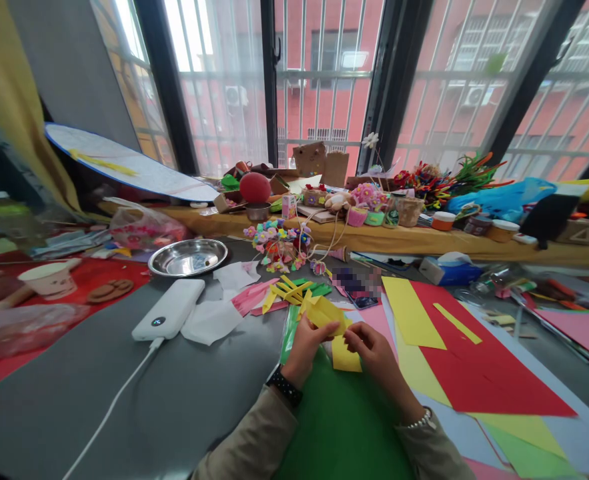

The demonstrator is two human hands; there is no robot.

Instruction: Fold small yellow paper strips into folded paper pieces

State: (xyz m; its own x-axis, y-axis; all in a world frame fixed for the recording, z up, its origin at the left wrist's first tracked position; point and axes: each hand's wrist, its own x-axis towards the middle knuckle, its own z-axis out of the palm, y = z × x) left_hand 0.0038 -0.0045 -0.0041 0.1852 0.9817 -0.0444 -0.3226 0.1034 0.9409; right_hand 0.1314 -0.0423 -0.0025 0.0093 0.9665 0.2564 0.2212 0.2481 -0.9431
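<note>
A piece of yellow paper [328,312] is held up between my two hands over the green sheet [347,420]. My left hand [307,345] closes on its left side, the thumb lying across the front. At the lower right edge, the fingers of my right hand [370,347] pinch the same paper. Below it lies another yellow paper piece [347,355]. Just beyond my left hand is a small heap of yellow paper strips [289,291], with green strips [319,289] beside them.
A white power bank [170,310] with a cable lies left, near a steel plate [188,257] and white tissues [211,321]. Red paper [494,360] and yellow sheets spread right. A phone [357,288] lies ahead. Crafts, a red ball [255,189] and jars crowd the windowsill.
</note>
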